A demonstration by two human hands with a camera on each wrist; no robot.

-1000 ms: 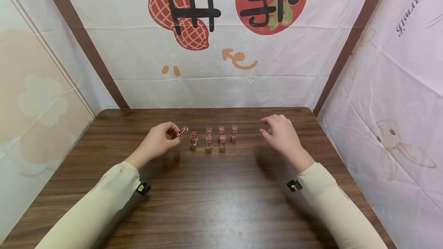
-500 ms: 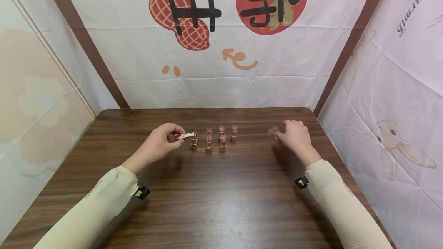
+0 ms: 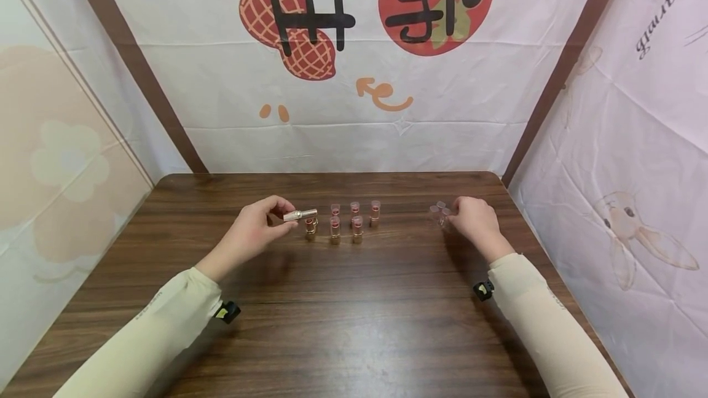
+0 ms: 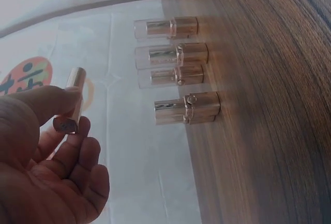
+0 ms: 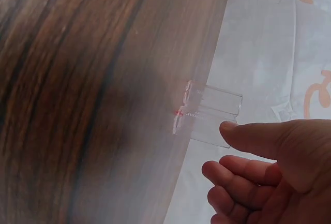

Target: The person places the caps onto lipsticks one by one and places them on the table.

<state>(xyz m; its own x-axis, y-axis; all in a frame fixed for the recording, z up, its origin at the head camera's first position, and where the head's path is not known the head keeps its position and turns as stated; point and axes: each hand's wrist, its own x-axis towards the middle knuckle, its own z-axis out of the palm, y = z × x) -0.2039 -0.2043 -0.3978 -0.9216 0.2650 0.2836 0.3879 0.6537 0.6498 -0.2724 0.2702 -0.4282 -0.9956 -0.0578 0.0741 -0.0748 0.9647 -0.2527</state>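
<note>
My left hand (image 3: 255, 223) pinches a gold lipstick tube (image 3: 301, 215) between thumb and fingers, raised off the table and lying nearly level in the head view. Just beyond it stand uncapped lipsticks (image 3: 310, 230), one partly hidden behind another. Further right, several lipsticks wear clear caps (image 3: 335, 223), all upright. My right hand (image 3: 473, 221) is beside a small cluster of loose clear caps (image 3: 434, 211). In the right wrist view its thumb (image 5: 253, 137) overlaps the end of one cap (image 5: 211, 127); whether they touch I cannot tell. The other fingers are loosely bent, apart from the thumb.
The brown wooden table (image 3: 343, 312) has a back edge close behind the lipsticks. A printed white cloth (image 3: 232, 140) hangs behind it, with more cloth on both sides. A small black wrist camera (image 3: 483, 290) sits at the right cuff, another (image 3: 227, 311) at the left.
The lipstick in my left hand has turned from slanted to nearly level. My right hand has moved right to the loose caps, coming to their right side.
</note>
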